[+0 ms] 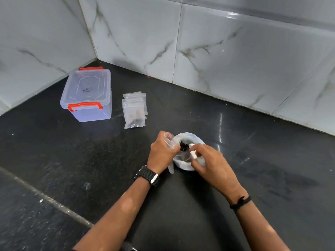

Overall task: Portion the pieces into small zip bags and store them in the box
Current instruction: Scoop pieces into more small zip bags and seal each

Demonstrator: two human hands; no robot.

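**Over the dark counter, both hands at the supply bag**

Nearest, the left hand (pixel 161 153) curls round a small clear zip bag (pixel 170 142). The right hand (pixel 210 160) pinches a white piece (pixel 193 154) over the open white supply bag (pixel 190 164). Black pieces (pixel 183 146) sit between the hands; their shape is too small to tell. Farther left lie filled zip bags (pixel 134 110), then the lidded clear box (pixel 87 96) with orange latches.

Black stone counter (pixel 72 169); grey-veined white wall tiles (pixel 235 51) behind.
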